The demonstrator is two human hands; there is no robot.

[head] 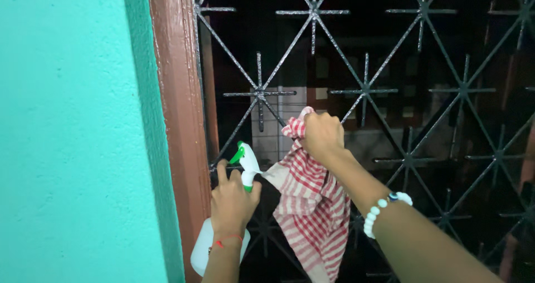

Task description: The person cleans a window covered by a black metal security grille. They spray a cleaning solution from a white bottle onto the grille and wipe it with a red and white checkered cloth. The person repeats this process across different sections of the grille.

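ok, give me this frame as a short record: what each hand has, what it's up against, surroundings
left hand: left hand grips a white spray bottle with a green nozzle, pointed at the grille
right hand: right hand bunches a red-and-white checked cloth against the grille; the rest of the cloth hangs down
wrists: white bead bracelet on right, red thread on left
surface: dark metal window grille, star and diamond pattern
surroundings: brown window frame, turquoise wall
behind grille: dark, unclear
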